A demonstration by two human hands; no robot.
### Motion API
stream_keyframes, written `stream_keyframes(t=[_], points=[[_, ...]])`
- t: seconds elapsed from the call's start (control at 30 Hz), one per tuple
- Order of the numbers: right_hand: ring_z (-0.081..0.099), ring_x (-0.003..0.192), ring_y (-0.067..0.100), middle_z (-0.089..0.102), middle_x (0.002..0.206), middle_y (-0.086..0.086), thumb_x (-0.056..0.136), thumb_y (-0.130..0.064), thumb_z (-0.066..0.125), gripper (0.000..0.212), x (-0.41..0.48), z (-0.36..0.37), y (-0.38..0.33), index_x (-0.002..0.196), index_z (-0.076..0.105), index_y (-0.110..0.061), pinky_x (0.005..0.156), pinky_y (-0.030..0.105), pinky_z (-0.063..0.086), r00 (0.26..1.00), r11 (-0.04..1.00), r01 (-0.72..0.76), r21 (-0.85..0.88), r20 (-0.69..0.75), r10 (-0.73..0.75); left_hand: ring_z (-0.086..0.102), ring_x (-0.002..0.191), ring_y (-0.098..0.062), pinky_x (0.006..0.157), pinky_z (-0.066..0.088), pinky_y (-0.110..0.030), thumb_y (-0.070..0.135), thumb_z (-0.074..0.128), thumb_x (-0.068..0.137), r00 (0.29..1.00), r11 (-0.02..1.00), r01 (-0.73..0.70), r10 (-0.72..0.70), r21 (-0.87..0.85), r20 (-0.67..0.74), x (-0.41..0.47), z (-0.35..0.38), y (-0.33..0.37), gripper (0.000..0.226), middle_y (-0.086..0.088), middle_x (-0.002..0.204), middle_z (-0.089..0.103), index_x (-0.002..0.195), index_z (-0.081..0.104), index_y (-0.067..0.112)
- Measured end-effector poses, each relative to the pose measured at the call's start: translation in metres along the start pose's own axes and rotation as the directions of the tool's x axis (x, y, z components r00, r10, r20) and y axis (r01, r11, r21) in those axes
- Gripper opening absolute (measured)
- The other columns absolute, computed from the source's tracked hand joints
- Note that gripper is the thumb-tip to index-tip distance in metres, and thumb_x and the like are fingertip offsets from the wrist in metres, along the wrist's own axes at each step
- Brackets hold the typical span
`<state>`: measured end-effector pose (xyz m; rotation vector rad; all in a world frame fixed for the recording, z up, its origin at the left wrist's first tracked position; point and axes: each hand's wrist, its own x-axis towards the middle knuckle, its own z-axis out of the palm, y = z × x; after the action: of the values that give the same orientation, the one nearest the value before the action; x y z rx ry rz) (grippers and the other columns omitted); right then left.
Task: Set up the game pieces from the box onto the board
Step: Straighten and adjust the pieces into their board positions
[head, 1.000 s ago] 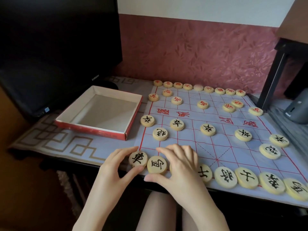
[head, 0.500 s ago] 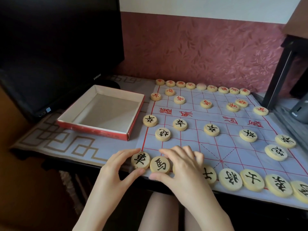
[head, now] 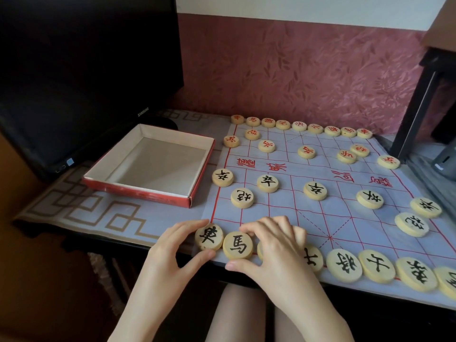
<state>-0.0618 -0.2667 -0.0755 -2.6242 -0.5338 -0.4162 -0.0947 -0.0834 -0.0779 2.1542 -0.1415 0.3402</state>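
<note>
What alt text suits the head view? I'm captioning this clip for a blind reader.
Two bare hands straighten wooden discs in the near row of a Chinese chess board: the left hand pinches the corner piece, the right hand covers the third. An empty red box sits left of the board.
</note>
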Motion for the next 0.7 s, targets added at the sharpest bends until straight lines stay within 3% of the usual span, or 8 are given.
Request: stream_keyframes(t=[0.17, 0.37, 0.7], points=[[0.035, 0.098, 0.002, 0.054, 0.099, -0.023, 0.057, -0.080, 0.045, 0.067, -0.0034, -0.0034, 0.0029, 0.106, 0.054, -0.036, 0.076, 0.022, 0.014, 1.000, 1.000, -0.005, 0.023, 0.025, 0.004, 0.052, 0.110, 0.008, 0.090, 0.034, 0.000, 0.041, 0.069, 0.067, 1.000, 1.000, -0.003, 0.002, 0.020, 0.013, 0.0009, 0.0000, -0.0008, 0.049, 0.027, 0.113, 0.057, 0.114, 0.058, 0.038], [0.037, 0.095, 0.004, 0.053, 0.094, -0.023, 0.069, -0.065, 0.047, 0.047, -0.0038, -0.0045, 0.0028, 0.103, 0.059, -0.035, 0.076, 0.022, 0.016, 0.999, 0.999, 0.034, 0.011, 0.011, -0.034, 0.051, 0.110, 0.009, 0.090, 0.033, 0.001, 0.042, 0.070, 0.067, 1.000, 1.000, 0.009, -0.009, 0.025, 0.030, 0.0000, -0.0026, -0.0026, 0.054, 0.032, 0.115, 0.055, 0.119, 0.055, 0.042], [0.037, 0.094, 0.003, 0.054, 0.092, -0.024, 0.066, -0.068, 0.048, 0.046, -0.0034, -0.0024, 0.0040, 0.098, 0.057, -0.037, 0.076, 0.021, 0.015, 1.000, 0.999, 0.009, 0.041, 0.015, -0.010, 0.054, 0.107, 0.003, 0.088, 0.036, -0.002, 0.043, 0.070, 0.065, 1.000, 1.000, 0.002, -0.003, 0.031, 0.029, 0.0001, -0.0024, -0.0017, 0.051, 0.027, 0.110, 0.057, 0.114, 0.058, 0.040]])
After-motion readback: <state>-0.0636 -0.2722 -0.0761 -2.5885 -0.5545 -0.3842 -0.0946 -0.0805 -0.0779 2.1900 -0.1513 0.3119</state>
